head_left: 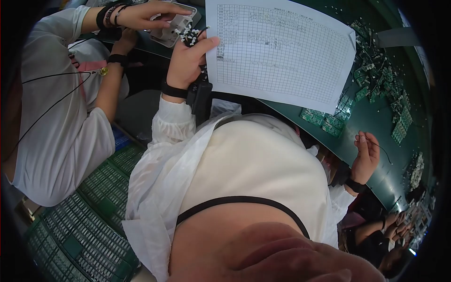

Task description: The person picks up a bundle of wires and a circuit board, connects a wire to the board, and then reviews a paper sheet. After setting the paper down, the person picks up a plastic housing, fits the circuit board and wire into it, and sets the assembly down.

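A: Nearest first. Left hand [184, 66]?
B: Fingers closed round a bundle of black wires [189, 38], white connectors poking out above the fist. Thumb lies over the left edge of a printed grid sheet [282, 56].
A: Right hand [367, 157]?
B: Well apart from the left, at the near edge of the green surface [373, 123]. Fingers curled, pinching one thin black wire [386, 151]; its free end trails over the surface.
A: Past the sheet?
B: Green circuit boards [332, 122], a flat group by its lower right corner. Farther out, a long heap of boards [401, 123].
A: Off left?
B: A co-worker [61, 98], one hand [148, 15] at a pale plastic box [165, 36].
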Demonstrator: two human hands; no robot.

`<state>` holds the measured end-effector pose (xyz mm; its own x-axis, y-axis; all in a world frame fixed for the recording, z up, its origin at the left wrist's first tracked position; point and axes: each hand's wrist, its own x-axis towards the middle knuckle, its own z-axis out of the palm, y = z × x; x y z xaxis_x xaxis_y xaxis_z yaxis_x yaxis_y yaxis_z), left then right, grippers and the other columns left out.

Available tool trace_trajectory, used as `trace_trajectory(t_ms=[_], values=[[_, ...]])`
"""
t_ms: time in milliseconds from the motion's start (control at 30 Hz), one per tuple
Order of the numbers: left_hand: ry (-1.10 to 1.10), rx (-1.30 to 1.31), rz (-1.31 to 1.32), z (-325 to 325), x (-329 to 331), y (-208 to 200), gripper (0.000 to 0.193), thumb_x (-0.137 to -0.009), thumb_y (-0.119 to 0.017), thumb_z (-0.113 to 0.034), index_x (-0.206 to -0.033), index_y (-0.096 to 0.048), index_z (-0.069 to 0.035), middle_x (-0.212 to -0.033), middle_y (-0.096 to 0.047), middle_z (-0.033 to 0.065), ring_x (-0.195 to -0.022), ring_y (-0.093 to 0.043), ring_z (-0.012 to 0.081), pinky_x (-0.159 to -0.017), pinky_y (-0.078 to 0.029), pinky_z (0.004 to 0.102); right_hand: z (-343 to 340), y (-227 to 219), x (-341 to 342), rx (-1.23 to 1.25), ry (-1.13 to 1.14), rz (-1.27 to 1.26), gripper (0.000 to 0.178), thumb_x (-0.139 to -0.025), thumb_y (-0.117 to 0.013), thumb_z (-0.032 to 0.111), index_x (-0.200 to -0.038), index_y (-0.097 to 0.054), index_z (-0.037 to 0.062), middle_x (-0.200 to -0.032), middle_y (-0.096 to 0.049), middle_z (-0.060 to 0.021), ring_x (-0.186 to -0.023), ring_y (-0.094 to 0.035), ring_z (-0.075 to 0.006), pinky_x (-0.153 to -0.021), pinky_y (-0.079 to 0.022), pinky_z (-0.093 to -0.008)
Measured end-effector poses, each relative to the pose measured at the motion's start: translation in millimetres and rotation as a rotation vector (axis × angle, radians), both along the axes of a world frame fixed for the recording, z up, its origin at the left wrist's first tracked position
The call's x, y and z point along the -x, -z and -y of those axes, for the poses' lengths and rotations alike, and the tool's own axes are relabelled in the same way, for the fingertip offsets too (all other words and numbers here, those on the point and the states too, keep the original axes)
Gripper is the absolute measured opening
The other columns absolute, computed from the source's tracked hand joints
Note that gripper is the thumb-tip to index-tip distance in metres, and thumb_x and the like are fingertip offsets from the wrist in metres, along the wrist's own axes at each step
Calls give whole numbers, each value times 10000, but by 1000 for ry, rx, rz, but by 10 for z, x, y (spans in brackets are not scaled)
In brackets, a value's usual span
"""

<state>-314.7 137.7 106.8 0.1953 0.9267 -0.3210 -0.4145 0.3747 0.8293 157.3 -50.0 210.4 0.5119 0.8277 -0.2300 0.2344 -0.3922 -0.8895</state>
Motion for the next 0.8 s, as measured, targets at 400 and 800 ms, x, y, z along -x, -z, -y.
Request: trace_trajectory(t_ms=[400, 800], values=[[-36, 15, -127, -111, -30, 153, 164, -885, -703, -100, -1015, -679, -4, -954, -714, 73, -802, -679, 137, -703, -522, 269, 51, 158, 15, -2, 29, -89, 223, -955, -634, 17, -1175, -619, -19, -1081, -704, -132, -912, -664, -164, -831, -534, -285], [-24, -78, -251, 352, -906, 94, 166, -859, -717, -129, -952, -697, 7, -909, -722, 75, -797, -679, 156, -723, -518, 294, 877, 200, -709, -14, 56, -99, 222, -965, -626, 31, -1183, -621, -11, -1094, -701, -115, -912, -654, -147, -832, -526, -276]])
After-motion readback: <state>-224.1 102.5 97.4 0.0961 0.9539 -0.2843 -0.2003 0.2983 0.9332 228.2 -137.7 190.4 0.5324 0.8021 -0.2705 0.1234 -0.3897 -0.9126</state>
